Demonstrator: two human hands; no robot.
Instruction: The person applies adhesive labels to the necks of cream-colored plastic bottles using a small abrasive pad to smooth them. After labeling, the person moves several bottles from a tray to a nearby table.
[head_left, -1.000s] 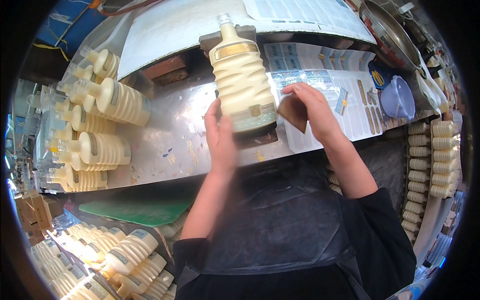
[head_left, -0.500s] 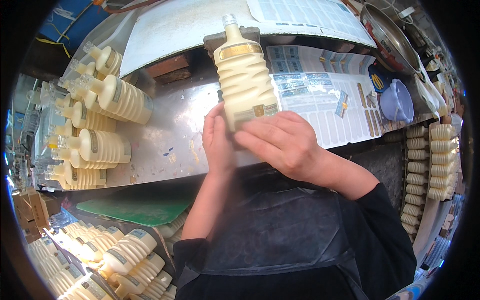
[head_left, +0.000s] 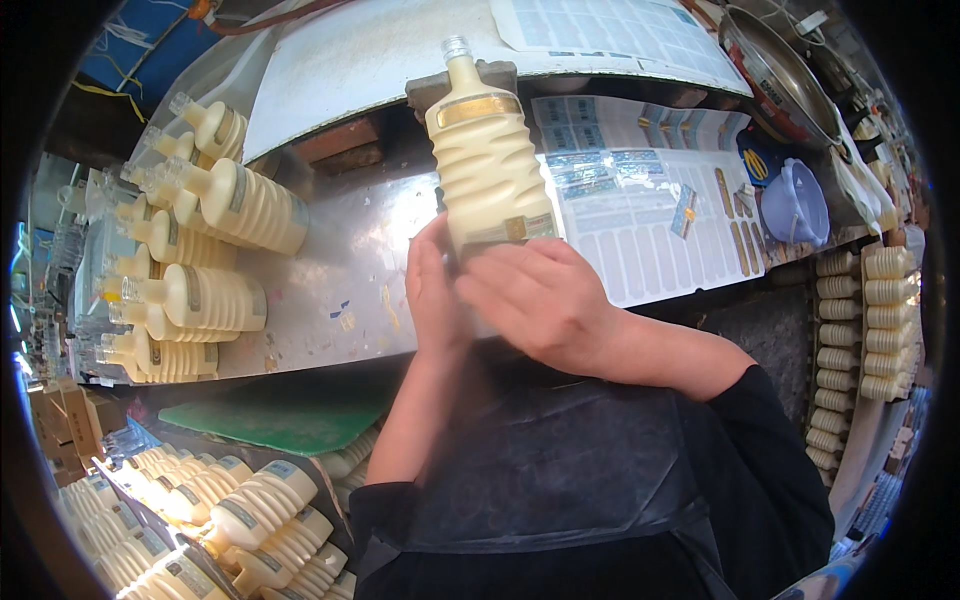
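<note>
Cream-coloured, wavy-ribbed bottle with a clear neck [head_left: 492,165]: what could go wrong?

Uneven pressure from the right hand [head_left: 555,305], fingers flattened across its lower front, might crease the grey-green label with gold emblem [head_left: 515,228].

Where's the bottle?

Just beyond both hands, neck toward the rough grey block [head_left: 425,92]. The loosely curved left hand [head_left: 437,295] flanks its lower left; whether either grips anything, I can't tell.

Bright light throws white glare on the shiny grey metal desk [head_left: 330,270] and partly washes out cream ribbed bottles [head_left: 262,500] at lower left, while the black apron [head_left: 560,460] looks dim, the bare hands [head_left: 550,305] blur slightly, and straight edges bend toward a black rim.
</note>
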